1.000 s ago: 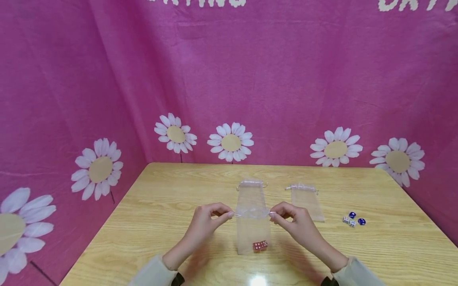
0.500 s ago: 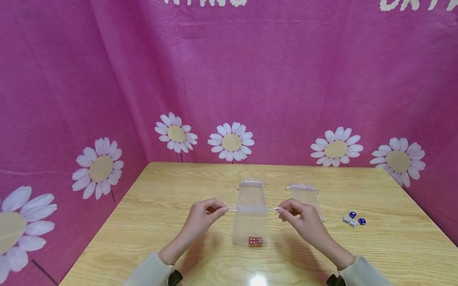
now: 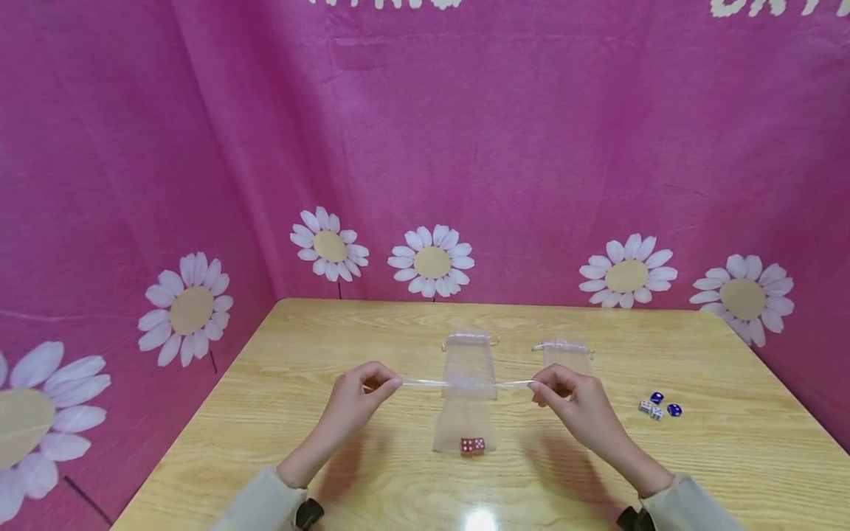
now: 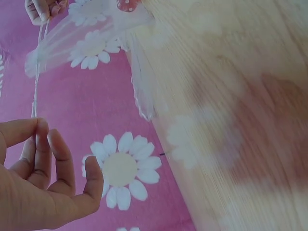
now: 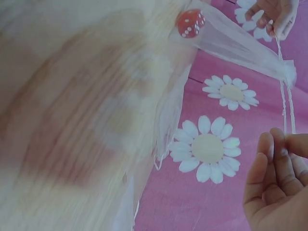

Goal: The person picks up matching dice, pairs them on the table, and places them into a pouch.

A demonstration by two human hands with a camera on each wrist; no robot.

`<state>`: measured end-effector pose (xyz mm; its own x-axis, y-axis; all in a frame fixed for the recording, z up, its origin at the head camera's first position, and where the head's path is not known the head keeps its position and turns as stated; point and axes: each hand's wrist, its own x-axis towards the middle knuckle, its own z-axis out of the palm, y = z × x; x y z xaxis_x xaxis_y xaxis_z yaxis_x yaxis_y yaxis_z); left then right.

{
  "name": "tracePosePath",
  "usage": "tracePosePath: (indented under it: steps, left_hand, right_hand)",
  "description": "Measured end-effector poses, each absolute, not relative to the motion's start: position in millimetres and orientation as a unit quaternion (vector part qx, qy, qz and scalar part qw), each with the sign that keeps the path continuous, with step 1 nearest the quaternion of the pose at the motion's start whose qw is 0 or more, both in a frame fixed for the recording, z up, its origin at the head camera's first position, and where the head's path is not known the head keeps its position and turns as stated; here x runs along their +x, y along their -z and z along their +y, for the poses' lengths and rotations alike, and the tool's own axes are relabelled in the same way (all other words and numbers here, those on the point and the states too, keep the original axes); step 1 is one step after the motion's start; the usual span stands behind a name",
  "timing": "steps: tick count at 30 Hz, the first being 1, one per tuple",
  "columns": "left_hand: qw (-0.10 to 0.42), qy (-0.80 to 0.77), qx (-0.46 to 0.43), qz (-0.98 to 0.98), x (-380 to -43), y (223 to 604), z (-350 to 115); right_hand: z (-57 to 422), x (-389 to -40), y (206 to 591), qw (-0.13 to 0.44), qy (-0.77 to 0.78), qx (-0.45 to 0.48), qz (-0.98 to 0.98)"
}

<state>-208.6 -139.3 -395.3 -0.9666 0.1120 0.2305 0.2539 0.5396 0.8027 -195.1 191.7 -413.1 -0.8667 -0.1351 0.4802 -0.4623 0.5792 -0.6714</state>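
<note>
A sheer white drawstring pouch [image 3: 463, 420] hangs between my hands, its neck gathered narrow. Two red dice [image 3: 473, 445] with white pips lie side by side in its bottom. My left hand [image 3: 358, 394] pinches the drawstring [image 3: 425, 382] on the left between thumb and fingertip. On the other side, my right hand [image 3: 576, 402] pinches the opposite end of the cord [image 3: 514, 383]. Both cords stretch taut and level from the neck. In the right wrist view a red die [image 5: 190, 23] shows through the mesh.
Behind the held pouch, a second sheer pouch [image 3: 468, 354] lies flat on the wooden table [image 3: 319, 332]. A third pouch [image 3: 564, 355] lies to its right, partly behind my right hand. Farther right are blue dice [image 3: 674, 410] and white dice [image 3: 645, 406]. A pink flowered cloth [image 3: 518, 147] hangs behind.
My hands have moved apart, left hand leftward and right hand rightward, drawing longer cords out. The pouch's neck has narrowed from full width to a gathered bunch, and its bottom has risen slightly.
</note>
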Motion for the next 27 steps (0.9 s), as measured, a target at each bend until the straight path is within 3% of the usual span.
tracePosePath:
  steps: [12, 27]
  left_hand:
    - [0.108, 0.456, -0.083, -0.879, -206.1, 393.6, -158.9]
    - [0.181, 0.432, 0.006, -0.883, -226.9, 375.9, -229.8]
  right_hand:
    - [185.2, -204.6, 407.3, 0.190, -0.419, 0.184, -0.869]
    - [101.7, -264.8, 390.7, 0.120, -0.465, 0.227, -0.847]
